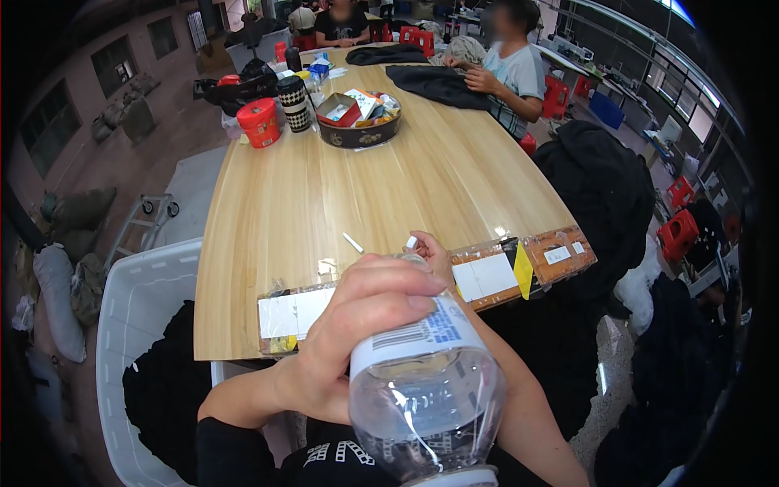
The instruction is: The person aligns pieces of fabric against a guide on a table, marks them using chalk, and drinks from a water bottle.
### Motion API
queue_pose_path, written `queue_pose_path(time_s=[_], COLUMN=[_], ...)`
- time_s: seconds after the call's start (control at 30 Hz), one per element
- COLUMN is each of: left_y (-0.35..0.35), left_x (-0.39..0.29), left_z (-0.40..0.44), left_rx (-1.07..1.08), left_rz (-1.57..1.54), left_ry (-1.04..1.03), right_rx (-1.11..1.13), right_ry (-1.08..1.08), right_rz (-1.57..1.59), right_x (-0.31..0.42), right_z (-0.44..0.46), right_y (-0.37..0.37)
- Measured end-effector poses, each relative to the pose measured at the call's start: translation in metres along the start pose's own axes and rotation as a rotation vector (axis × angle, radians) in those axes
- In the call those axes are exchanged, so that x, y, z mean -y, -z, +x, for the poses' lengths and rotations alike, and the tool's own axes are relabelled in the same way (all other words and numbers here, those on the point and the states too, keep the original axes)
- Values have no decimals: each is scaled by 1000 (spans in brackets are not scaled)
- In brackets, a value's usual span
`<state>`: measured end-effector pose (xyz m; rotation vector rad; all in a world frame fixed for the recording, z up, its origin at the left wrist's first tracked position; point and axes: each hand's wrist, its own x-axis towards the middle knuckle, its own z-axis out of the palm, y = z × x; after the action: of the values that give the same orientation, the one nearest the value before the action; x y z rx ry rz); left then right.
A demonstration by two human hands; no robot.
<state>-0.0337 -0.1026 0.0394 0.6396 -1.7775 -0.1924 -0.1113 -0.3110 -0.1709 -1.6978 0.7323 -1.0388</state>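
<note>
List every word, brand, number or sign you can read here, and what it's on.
No text reads with certainty.
Bottle label: blue print and barcode, too blurred to read.
Black shirt: large white lettering, partly hidden, not clear enough to quote.
White sticker on the table's edge: marks too small to read.
Red tub: markings too small to read.

The bare left grip (345, 312) curls its fingers over, left elbow bent; the bare right grip (436, 253) sits farther forward, fingers bent, right forearm (523, 406) outstretched.
</note>
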Motion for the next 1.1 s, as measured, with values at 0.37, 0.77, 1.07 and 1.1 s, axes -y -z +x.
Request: queue_pose_path(time_s=[0.37, 0.77, 1.07, 1.1], left_y=[-4, 1, 1, 0], left_x=[1, 11, 9, 8], left_z=[-6, -16, -14, -13], left_rx=[-22, -21, -13, -11], left_rz=[12, 46, 70, 70], left_ry=[27, 42, 29, 38], right_rx=[-7, 0, 6, 9], right_ry=[14, 18, 15, 6], right_rz=[4, -45, -46, -57], right_x=[-5, 4, 7, 7], right_z=[2, 0, 0, 0], right_y=[-3, 0, -1, -1])
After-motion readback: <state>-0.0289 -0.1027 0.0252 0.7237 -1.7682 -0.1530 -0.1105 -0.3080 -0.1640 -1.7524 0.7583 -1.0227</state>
